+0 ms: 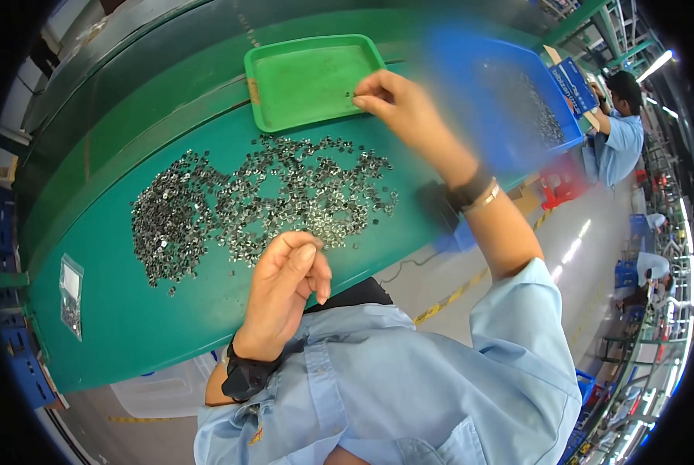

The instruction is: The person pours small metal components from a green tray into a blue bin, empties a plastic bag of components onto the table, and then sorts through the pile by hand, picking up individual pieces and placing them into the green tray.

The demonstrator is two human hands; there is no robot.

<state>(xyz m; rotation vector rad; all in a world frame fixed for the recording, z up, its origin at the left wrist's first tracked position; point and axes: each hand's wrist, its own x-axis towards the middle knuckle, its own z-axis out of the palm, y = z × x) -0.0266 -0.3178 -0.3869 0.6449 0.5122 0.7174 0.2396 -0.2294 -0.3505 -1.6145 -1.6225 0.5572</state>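
Many small silver-and-dark metal parts [304,190] lie spread over the green table, with a denser heap [165,221] of them at the left. My right hand [397,108] is over the right side of a shallow green tray [308,81]; thumb and forefinger pinch a tiny dark metal part at their tips. By the near edge of the spread parts is my left hand [281,291], thumb and forefinger pressed together and the other fingers curled. Whatever its fingertips hold, if anything, is too small to make out.
A blue bin [510,101] holding more small parts stands at the right, partly blurred. On the table's left lies a clear bag [71,298] with small parts inside. A person in a blue shirt [622,143] works beyond the bin.
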